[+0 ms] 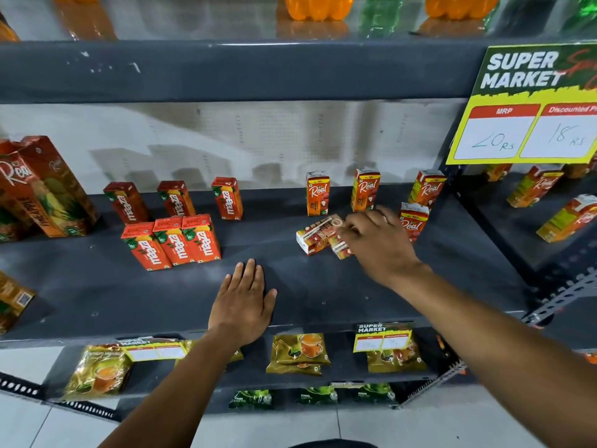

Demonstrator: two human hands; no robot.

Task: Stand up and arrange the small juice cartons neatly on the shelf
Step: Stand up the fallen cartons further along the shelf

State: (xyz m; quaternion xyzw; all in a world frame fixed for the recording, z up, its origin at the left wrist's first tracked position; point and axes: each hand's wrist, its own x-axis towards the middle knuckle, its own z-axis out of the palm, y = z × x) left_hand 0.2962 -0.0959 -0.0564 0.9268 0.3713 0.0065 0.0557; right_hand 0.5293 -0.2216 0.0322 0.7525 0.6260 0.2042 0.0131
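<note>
On the dark grey shelf (290,279), several small Maaza cartons (171,242) stand at the left, three of them side by side in front. At the right, several small Real cartons (318,194) stand upright. Two Real cartons lie flat in the middle; one fallen carton (315,237) shows fully, the other is partly under my right hand (378,240). My right hand reaches over them with fingers curled on the fallen cartons; whether they are gripped is unclear. My left hand (244,302) rests flat and open on the shelf's front, holding nothing.
Tall Real pineapple cartons (42,189) stand at the far left. A yellow supermarket price sign (529,105) hangs at upper right. More Real cartons (533,185) sit on the adjoining right shelf. Tea packets (297,354) fill the shelf below; orange bottles (318,6) stand above.
</note>
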